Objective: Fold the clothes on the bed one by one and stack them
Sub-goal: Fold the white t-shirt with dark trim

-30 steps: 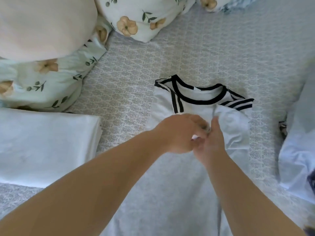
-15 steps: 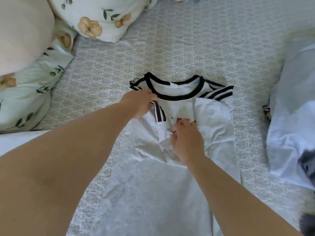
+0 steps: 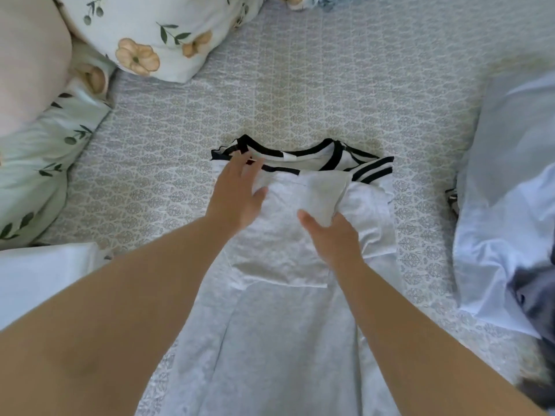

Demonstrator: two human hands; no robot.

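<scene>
Left hand (image 3: 237,193) flat on shirt (image 3: 288,250), right hand (image 3: 333,238) grip pinches folded sleeve (image 3: 321,193); letting go early may unfold it.

Left hand (image 3: 237,193) flat on shirt (image 3: 279,253), right hand (image 3: 333,238) pinching sleeve (image 3: 322,193).

Soft daylight falls across a bed spread with a grey-patterned quilt (image 3: 345,85). Up in the far left corner sit 2 floral pillows (image 3: 156,34), pale with peach blossoms, and a plain cream cushion (image 3: 27,55) beside them.
</scene>
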